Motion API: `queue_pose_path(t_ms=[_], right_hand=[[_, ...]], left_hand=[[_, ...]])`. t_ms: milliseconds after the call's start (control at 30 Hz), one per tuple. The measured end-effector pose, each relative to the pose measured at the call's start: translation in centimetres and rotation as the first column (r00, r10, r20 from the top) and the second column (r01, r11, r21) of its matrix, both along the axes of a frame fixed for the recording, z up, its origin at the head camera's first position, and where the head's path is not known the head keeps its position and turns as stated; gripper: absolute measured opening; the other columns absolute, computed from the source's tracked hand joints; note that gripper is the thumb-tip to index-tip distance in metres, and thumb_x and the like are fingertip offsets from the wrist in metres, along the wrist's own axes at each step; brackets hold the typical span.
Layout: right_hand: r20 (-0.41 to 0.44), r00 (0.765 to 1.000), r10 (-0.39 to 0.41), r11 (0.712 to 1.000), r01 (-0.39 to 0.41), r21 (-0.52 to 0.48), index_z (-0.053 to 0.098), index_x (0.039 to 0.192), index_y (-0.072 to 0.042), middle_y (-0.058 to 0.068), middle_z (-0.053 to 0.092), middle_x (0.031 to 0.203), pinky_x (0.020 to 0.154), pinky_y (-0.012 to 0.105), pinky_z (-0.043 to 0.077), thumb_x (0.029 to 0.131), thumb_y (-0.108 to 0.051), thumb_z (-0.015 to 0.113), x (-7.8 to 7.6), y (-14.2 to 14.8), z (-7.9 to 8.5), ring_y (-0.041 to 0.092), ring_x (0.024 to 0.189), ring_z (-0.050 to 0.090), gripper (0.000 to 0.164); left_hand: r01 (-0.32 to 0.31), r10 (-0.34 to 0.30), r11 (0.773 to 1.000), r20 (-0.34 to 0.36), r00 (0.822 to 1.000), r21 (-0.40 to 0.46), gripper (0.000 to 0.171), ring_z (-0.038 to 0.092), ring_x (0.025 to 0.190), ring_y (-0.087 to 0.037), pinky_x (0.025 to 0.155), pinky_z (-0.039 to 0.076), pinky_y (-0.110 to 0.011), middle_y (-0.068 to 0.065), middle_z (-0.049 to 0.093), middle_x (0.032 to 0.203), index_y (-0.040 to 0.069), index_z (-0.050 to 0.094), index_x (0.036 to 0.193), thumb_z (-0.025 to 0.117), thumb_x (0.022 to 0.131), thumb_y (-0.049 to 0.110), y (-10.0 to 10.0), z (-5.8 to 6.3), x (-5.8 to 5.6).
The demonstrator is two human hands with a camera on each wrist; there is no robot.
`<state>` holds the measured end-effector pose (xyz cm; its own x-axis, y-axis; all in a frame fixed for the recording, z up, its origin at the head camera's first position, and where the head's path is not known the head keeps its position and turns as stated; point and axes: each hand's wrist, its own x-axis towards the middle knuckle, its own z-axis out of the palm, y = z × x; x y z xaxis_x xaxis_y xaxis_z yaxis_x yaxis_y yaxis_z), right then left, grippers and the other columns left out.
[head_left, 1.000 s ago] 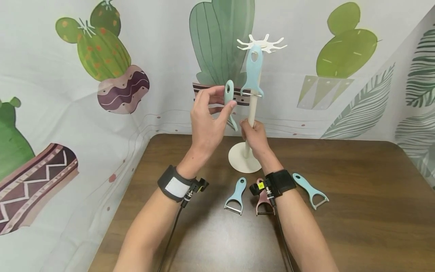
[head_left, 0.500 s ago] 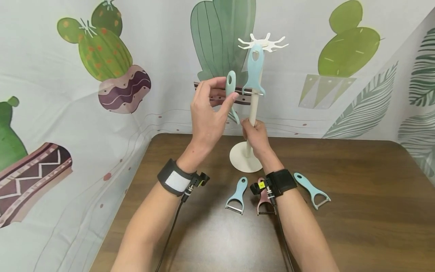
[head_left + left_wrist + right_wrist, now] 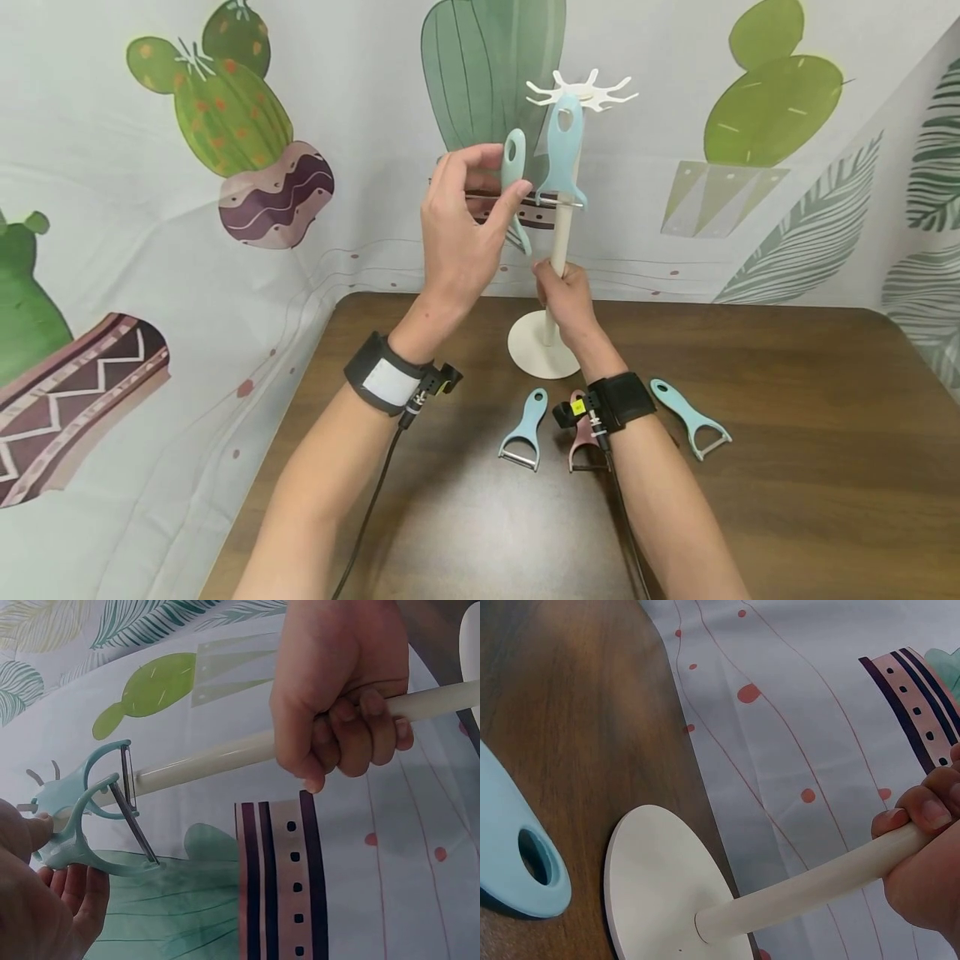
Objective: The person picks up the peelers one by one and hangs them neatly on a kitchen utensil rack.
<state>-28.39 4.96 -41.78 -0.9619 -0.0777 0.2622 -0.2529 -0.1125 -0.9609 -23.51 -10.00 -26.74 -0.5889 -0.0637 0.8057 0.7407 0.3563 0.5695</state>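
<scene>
My left hand pinches a pale green peeler by its handle between thumb and fingers, handle hole up and blade end down. It is just left of a light blue peeler that hangs by its hole from a white stand with a ring of hooks on top. Below, my right hand grips the stand's pole, fingers wrapped round it. The stand's round base rests on the table. In the left wrist view the two peelers overlap near the pole's top.
On the brown table lie a blue peeler, a pink peeler partly hidden by the right wrist's camera, and another blue peeler at the right. A curtain with printed cacti hangs behind the table's far edge.
My left hand has raised the pale green peeler, bringing it slightly right, up beside the hanging blue one. The right hand keeps its hold on the pole.
</scene>
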Motion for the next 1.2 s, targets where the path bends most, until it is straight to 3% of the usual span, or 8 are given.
queue_pose_path(t_ms=[233,667,900,1100,1200], right_hand=[[-0.014,1.0,0.005,1.0,-0.005,-0.004,0.047,0.058,-0.017,-0.007,0.041,0.053,0.058,0.029,0.031,0.107,-0.023,0.056,0.0,0.0,0.1,0.014,0.053,0.036,0.051],[0.024,0.999,0.026,1.0,-0.026,0.004,0.049,0.062,-0.011,-0.007,0.042,0.053,0.059,0.028,0.031,0.11,-0.019,0.053,0.0,0.2,0.5,0.014,0.054,0.037,0.049],[0.034,0.999,0.028,1.0,-0.028,0.013,0.046,0.063,-0.002,-0.007,0.042,0.052,0.059,0.028,0.032,0.109,-0.013,0.051,0.6,0.1,1.2,0.013,0.053,0.037,0.048],[0.024,1.0,0.015,1.0,-0.016,0.014,0.043,0.071,0.014,-0.008,0.042,0.051,0.058,0.029,0.031,0.11,-0.02,0.053,0.3,0.1,0.5,0.014,0.052,0.037,0.053],[0.009,1.0,0.01,1.0,-0.01,0.011,0.043,0.069,0.013,-0.007,0.042,0.051,0.058,0.03,0.031,0.109,-0.022,0.055,0.2,0.1,0.2,0.015,0.052,0.037,0.054]], left_hand=[[0.013,-0.014,1.0,-0.044,0.999,-0.01,0.04,0.07,0.095,-0.016,0.078,0.061,-0.03,-0.013,0.064,0.117,-0.002,0.065,0.129,0.079,0.098,0.02,0.2,0.9,-0.2],[-0.03,0.029,1.0,-0.03,0.999,-0.01,0.04,0.067,0.097,-0.012,0.079,0.06,-0.027,-0.01,0.064,0.118,0.0,0.065,0.129,0.079,0.097,0.021,0.4,2.3,-0.8],[-0.028,0.028,1.0,-0.041,0.999,-0.005,0.041,0.067,0.096,-0.011,0.08,0.06,-0.027,-0.01,0.065,0.119,0.001,0.066,0.129,0.08,0.097,0.021,0.6,2.9,-1.1],[-0.019,0.018,1.0,-0.05,0.999,-0.019,0.041,0.068,0.096,-0.013,0.08,0.06,-0.026,-0.011,0.065,0.118,-0.001,0.066,0.128,0.081,0.096,0.019,1.0,3.0,-1.2],[-0.015,0.014,1.0,-0.048,0.999,-0.017,0.041,0.067,0.095,-0.013,0.08,0.06,-0.027,-0.011,0.064,0.119,-0.001,0.066,0.128,0.081,0.096,0.019,1.1,3.0,-1.2]])
